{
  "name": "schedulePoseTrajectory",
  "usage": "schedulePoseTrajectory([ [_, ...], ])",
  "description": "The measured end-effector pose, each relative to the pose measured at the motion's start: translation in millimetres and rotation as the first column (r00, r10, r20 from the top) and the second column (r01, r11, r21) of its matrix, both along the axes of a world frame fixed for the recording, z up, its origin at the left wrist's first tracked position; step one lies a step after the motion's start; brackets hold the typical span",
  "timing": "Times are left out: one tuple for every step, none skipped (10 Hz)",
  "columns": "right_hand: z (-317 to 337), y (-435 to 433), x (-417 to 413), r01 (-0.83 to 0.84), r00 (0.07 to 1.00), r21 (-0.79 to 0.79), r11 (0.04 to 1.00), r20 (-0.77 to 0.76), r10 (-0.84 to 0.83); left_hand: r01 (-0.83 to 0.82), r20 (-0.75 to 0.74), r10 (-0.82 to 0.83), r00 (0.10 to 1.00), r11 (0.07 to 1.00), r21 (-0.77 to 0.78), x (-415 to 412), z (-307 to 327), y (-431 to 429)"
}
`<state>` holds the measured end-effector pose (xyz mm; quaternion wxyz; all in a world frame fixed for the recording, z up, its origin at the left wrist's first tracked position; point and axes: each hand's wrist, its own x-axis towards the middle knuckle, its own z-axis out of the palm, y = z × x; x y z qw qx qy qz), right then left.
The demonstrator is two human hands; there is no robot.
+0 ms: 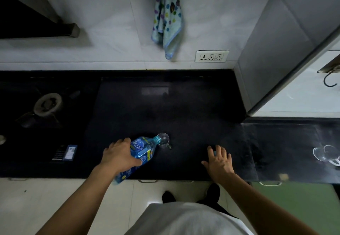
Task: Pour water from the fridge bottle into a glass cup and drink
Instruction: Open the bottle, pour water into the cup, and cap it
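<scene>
a stove burner [47,104] is sitting well apart at the left. the blue bottle [142,149] is being gripped mid-body by the left hand [119,154], fingers curled round it, mouth tilted over the glass cup [163,139] on the near counter [184,105]. the bottle is being judged light and squashy, the cup fragile and tippable. the right hand [219,160] is being rested flat, fingers apart. spare glasses [325,154] are standing clear, far right.

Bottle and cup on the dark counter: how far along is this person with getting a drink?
Done: the blue bottle is out and at the glass cup. In hand: the left hand grips the bottle, tilted with its mouth over the cup; the right hand rests flat on the counter. Water level is unclear. Left: finishing the pour, then drinking.
</scene>
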<state>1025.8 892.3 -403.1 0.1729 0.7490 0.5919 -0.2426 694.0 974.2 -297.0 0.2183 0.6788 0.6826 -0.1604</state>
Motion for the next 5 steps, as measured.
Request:
schedulePoseTrajectory([
  [-0.7, 0.0, 0.2, 0.001, 1.0, -0.005, 1.0, 0.003, -0.001, -0.016, 0.017, 0.016, 1.0, 1.0, -0.005, -0.4, -0.8, 0.2],
  [-0.9, 0.3, 0.0, 0.001, 1.0, -0.009, 1.0, 0.009, -0.001, -0.026, 0.024, 0.027, 0.999, 1.0, -0.007, -0.7, -1.2, 0.2],
  [0.2, 0.1, -0.8, -0.009, 1.0, -0.001, 1.0, 0.015, 0.009, -0.043, 0.053, 0.044, 0.998, 0.999, -0.011, -1.7, -1.6, 0.1],
  [0.8, 0.3, -0.3, -0.019, 1.0, 0.004, 1.0, 0.022, 0.019, -0.064, 0.081, 0.066, 0.994, 0.997, -0.031, -1.9, -1.7, 0.0],
  [1.7, 1.0, 0.0, -0.024, 1.0, -0.009, 1.0, 0.019, 0.025, -0.076, 0.097, 0.08, 0.992, 0.996, -0.045, -1.2, -1.6, -0.6],
])
